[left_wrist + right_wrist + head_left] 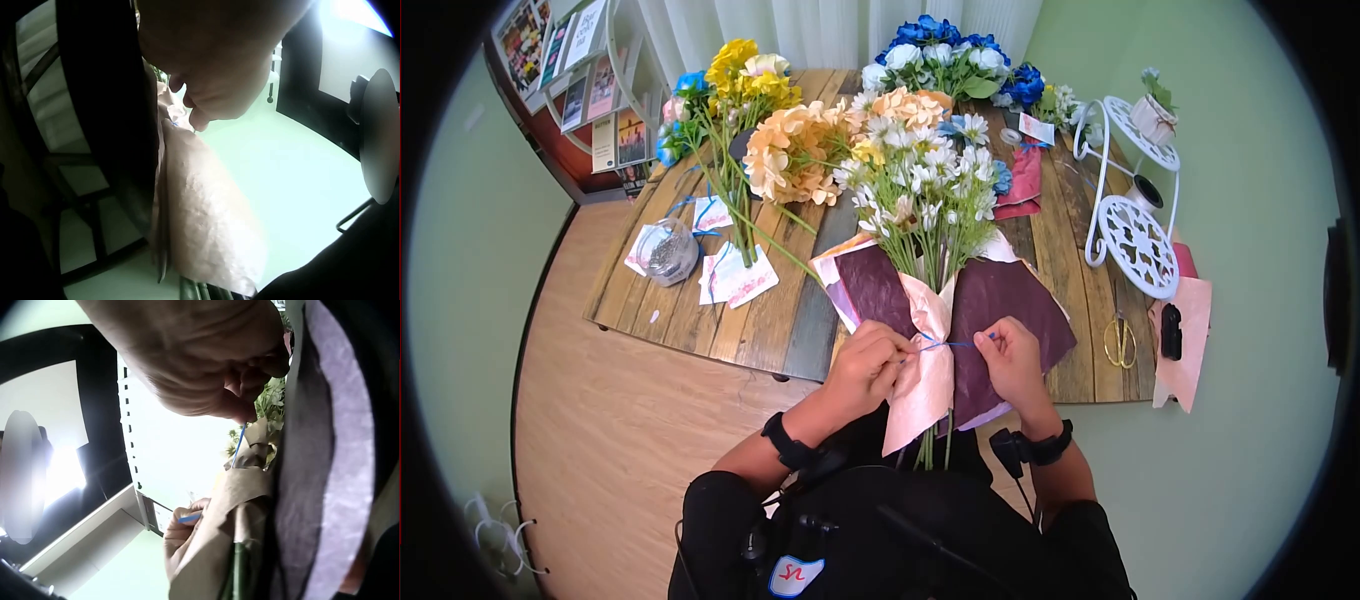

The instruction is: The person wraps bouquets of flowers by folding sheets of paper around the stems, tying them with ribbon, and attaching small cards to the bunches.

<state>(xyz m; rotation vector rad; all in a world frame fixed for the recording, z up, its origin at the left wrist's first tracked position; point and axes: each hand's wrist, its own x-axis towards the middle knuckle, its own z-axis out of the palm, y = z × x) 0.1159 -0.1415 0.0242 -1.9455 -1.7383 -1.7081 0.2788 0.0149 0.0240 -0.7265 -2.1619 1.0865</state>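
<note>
A bouquet of white flowers (920,190) lies at the table's front edge, wrapped in dark purple paper (1010,320) and pink paper (925,385). A thin blue ribbon (960,345) crosses the gathered waist of the wrap. The left hand (865,368) pinches one ribbon end at the left of the waist; the right hand (1012,362) pinches the other end at the right. In the right wrist view, the ribbon (239,445) runs taut from the right hand's (206,356) fingertips. The left wrist view shows the left hand (212,62) above the pink paper (212,212).
Peach flowers (785,155), yellow flowers (745,75) and blue and white flowers (945,60) lie farther back. A glass jar (668,252) and printed cards (745,277) are at left. At right are a white metal stand (1140,245), gold scissors (1119,342) and a black object (1171,332).
</note>
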